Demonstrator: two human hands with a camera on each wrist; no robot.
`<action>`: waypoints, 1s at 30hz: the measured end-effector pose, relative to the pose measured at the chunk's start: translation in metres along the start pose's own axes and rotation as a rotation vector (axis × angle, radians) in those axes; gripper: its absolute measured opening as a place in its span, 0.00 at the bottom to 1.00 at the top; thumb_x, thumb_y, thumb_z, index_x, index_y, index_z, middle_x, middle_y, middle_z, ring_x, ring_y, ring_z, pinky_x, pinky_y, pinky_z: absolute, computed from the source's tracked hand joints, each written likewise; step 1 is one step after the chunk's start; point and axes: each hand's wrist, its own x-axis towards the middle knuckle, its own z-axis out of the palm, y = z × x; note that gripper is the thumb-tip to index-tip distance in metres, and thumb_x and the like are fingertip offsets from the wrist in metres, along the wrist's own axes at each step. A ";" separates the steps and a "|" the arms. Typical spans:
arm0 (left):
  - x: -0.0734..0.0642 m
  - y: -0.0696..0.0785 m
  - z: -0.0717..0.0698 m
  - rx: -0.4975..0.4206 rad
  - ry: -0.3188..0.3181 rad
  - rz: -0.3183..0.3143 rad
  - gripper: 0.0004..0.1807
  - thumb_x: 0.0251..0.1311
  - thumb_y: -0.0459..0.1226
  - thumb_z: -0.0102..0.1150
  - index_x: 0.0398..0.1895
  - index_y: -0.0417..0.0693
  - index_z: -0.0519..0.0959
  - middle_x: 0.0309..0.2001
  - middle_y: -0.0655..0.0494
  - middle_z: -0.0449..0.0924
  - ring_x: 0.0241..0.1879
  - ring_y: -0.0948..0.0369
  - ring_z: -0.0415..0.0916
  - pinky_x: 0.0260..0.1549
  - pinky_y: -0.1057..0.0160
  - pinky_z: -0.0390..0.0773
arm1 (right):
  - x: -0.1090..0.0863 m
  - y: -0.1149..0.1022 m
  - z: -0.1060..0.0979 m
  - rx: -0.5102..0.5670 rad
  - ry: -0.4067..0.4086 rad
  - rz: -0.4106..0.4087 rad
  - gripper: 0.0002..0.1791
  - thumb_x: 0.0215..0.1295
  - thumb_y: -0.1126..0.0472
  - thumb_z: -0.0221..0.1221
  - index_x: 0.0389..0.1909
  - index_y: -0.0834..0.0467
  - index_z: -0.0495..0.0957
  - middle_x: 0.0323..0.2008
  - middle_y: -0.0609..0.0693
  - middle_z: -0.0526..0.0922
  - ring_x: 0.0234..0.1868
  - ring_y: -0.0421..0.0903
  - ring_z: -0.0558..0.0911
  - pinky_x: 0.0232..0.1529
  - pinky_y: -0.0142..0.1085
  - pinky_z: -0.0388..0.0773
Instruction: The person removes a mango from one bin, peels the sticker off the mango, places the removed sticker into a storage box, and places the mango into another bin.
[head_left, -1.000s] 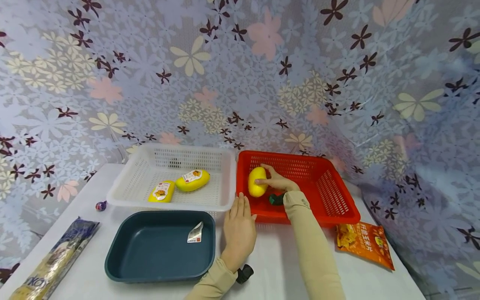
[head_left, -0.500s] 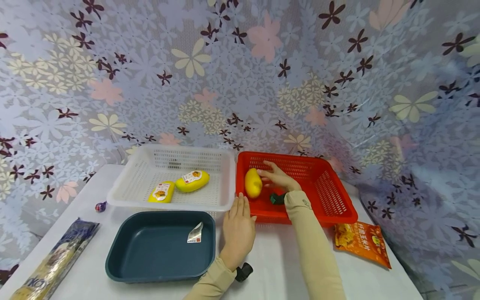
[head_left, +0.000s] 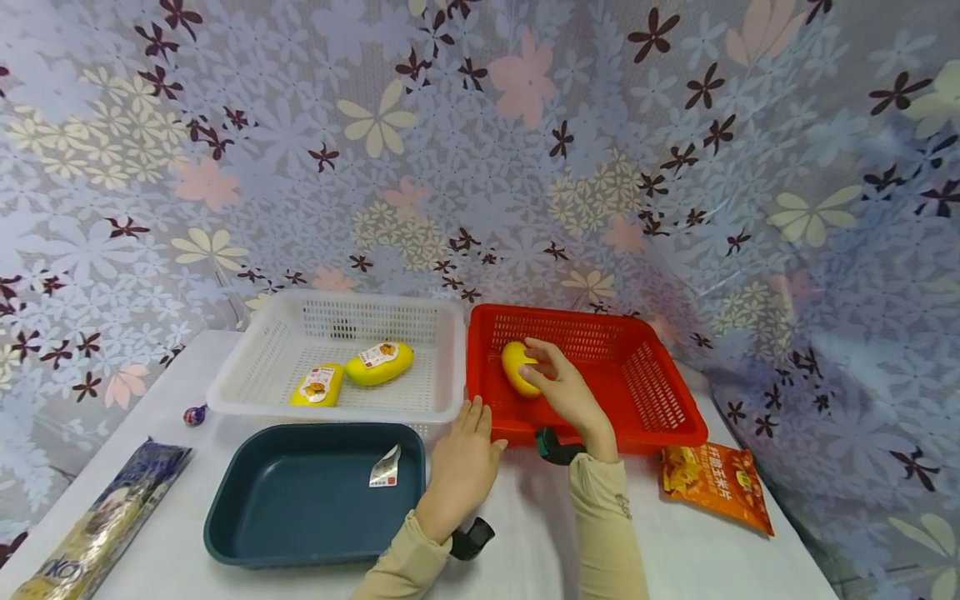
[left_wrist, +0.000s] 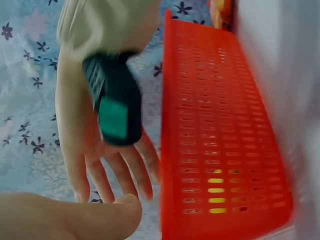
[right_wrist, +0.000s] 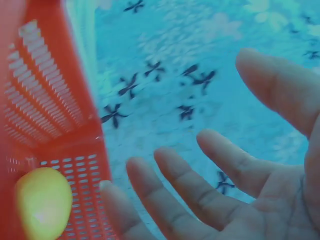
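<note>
I see the red basket w/ open room at R; the yellow fruit lies in its L part. R hand is raised above near rim, fingers apart. L hand is by near-L corner, fingers approx. together; contact I can't tell.

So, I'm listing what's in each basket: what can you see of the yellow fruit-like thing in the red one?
The yellow fruit-like thing is a smooth, rounded oval with a soft sheen in the right wrist view; whether it's real or plastic, I can't tell. No label shows on its visible surface. It lies lengthwise toward the left end of the red basket. The right hand partly covers it in the head view, but the right wrist view shows the fingers apart from it.
</note>
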 end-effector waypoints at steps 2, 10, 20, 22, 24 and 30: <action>-0.003 0.001 -0.005 -0.003 0.000 0.002 0.27 0.63 0.45 0.59 0.61 0.36 0.75 0.64 0.42 0.73 0.66 0.47 0.69 0.50 0.49 0.81 | -0.015 -0.001 0.006 0.006 0.050 -0.024 0.31 0.71 0.53 0.55 0.72 0.53 0.58 0.68 0.60 0.66 0.66 0.60 0.69 0.63 0.56 0.70; -0.008 -0.003 -0.026 -0.099 -0.034 -0.002 0.22 0.65 0.44 0.58 0.56 0.38 0.79 0.57 0.43 0.80 0.51 0.46 0.82 0.44 0.47 0.82 | -0.044 -0.010 0.013 0.002 0.212 -0.123 0.27 0.69 0.55 0.57 0.67 0.52 0.65 0.63 0.55 0.73 0.63 0.54 0.73 0.61 0.54 0.72; -0.015 -0.023 -0.052 -0.211 -0.106 -0.066 0.22 0.65 0.46 0.56 0.58 0.44 0.79 0.49 0.49 0.85 0.27 0.56 0.79 0.19 0.63 0.74 | -0.044 -0.011 0.032 -0.019 0.221 -0.098 0.23 0.68 0.56 0.58 0.63 0.53 0.70 0.60 0.54 0.77 0.62 0.52 0.75 0.60 0.52 0.73; -0.016 -0.028 -0.058 -0.227 -0.102 -0.100 0.22 0.66 0.46 0.56 0.59 0.44 0.78 0.49 0.49 0.85 0.25 0.60 0.76 0.18 0.66 0.70 | -0.041 -0.012 0.043 -0.024 0.215 -0.119 0.23 0.68 0.57 0.59 0.62 0.55 0.71 0.59 0.55 0.78 0.60 0.52 0.76 0.60 0.51 0.74; -0.016 -0.034 -0.063 -0.224 -0.088 -0.122 0.22 0.66 0.46 0.56 0.59 0.45 0.78 0.50 0.49 0.85 0.28 0.59 0.79 0.20 0.65 0.73 | -0.039 -0.014 0.055 -0.038 0.208 -0.154 0.22 0.67 0.58 0.60 0.61 0.57 0.72 0.59 0.56 0.78 0.59 0.52 0.77 0.58 0.51 0.75; -0.016 -0.050 -0.080 -0.216 -0.042 -0.206 0.22 0.68 0.46 0.53 0.61 0.47 0.77 0.50 0.50 0.85 0.31 0.57 0.81 0.25 0.60 0.77 | -0.036 -0.021 0.094 -0.224 0.179 -0.268 0.23 0.64 0.60 0.62 0.59 0.59 0.75 0.55 0.57 0.80 0.55 0.55 0.78 0.56 0.51 0.77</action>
